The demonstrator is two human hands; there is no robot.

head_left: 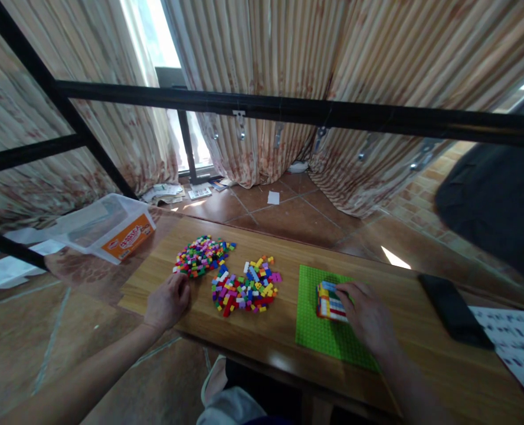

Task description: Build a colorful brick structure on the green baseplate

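My left hand point(169, 300) rests on the table at the near-left edge of a pile of small coloured toy bricks point(203, 255); its fingers are curled closed, and what they hold, if anything, is hidden. On a green studded baseplate point(308, 327) stands a low toy brick build point(328, 302) with white, red, yellow, orange and blue parts. The bent fingers and thumb of my right hand point(370, 316) close on the right end of this build and cover part of it. Between my hands lies a second pile of loose toy bricks point(246, 286), with larger pieces.
A clear plastic box point(111, 227) with an orange label stands beyond the wooden table's left end. To the right lie a black phone-like object point(454, 313) and a printed sheet point(516, 342). A black metal bar point(279, 107) crosses in front of the curtains point(262, 53).
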